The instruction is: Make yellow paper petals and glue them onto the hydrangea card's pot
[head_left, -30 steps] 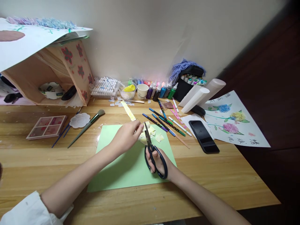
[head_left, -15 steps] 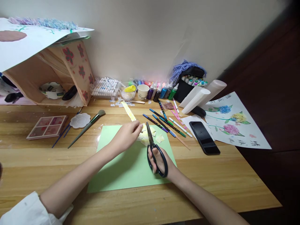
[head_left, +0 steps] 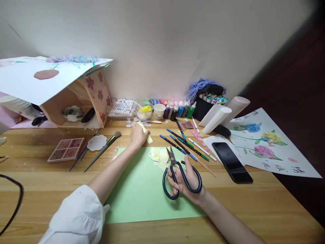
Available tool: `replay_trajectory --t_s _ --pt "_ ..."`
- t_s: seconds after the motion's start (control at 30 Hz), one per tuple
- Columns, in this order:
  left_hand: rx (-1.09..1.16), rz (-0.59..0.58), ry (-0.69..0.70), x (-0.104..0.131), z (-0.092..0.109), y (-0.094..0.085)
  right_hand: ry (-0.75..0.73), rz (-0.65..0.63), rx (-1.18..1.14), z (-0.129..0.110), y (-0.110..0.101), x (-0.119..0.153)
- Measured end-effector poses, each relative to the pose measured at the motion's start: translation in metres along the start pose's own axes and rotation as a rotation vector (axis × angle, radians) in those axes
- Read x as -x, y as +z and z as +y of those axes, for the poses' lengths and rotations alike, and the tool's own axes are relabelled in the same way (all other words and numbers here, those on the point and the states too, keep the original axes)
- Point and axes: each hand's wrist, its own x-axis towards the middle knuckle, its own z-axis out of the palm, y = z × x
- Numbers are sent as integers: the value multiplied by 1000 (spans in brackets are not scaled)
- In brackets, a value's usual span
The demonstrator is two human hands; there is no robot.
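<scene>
My left hand (head_left: 138,136) reaches to the far side of the green sheet (head_left: 137,193), its fingers closed on a yellow paper strip (head_left: 148,137). Black-handled scissors (head_left: 173,162) are in my right hand (head_left: 186,181), over the right part of the sheet. Their blades stand apart, with nothing between them, and point away from me. Beyond the blade tips lies a small heap of cut yellow paper pieces (head_left: 159,156) on the sheet.
Several pens (head_left: 188,145) lie right of the heap, then a black phone (head_left: 231,162) and a flower drawing (head_left: 269,144). Paint bottles (head_left: 181,110), a paper cup (head_left: 159,111) and a bowl (head_left: 144,114) line the wall. A makeup brush (head_left: 103,150) and palette (head_left: 66,149) are left.
My left hand has moved away from the blades and forward to the left, onto the strip. The scissors have opened wider, and my right hand has turned. The camera view has shifted.
</scene>
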Motion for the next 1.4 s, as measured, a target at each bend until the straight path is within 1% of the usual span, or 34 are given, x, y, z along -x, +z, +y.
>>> replay_trajectory --t_s 0.13,0.23,0.3,0.37,0.43,0.47,0.53,0.57,0.63,0.67,0.73,0.8,0.87,0.97,1.13,1.23,1.4 --pt "89 -37 -57 -12 7 5 -3 15 9 2 -2 -2" --pt "174 -67 -30 -15 9 -3 -2 17 23 1 -3 -1" --pt "242 -95 25 -13 9 -17 -21 16 38 0 -2 0" --pt "303 -161 96 -5 11 -36 -43 29 59 -2 0 2" --pt "356 -222 157 9 12 -59 -60 50 76 -3 3 3" --pt "438 -243 210 16 13 -71 -65 62 84 -4 4 4" --pt "522 -253 285 31 15 -91 -64 82 98 -5 5 4" --pt "534 -263 323 38 15 -100 -59 88 107 -5 6 4" --pt "543 -342 363 48 16 -109 -36 77 120 -4 5 3" --pt "563 -386 367 51 15 -109 -13 56 121 -4 4 3" --pt "606 -464 343 55 13 -104 65 -15 105 -3 2 3" --pt "614 -503 288 56 9 -93 149 -87 76 -2 0 3" --pt "594 -520 245 58 8 -81 172 -116 72 -1 -1 2" --pt "541 -541 209 63 11 -71 101 -74 171 3 -2 0" --pt "467 -487 118 70 25 -74 -40 -3 377 13 -4 -3" --pt "453 -505 154 71 26 -74 -118 33 441 15 -3 0" --pt "476 -567 223 72 20 -66 -133 44 471 13 0 5"
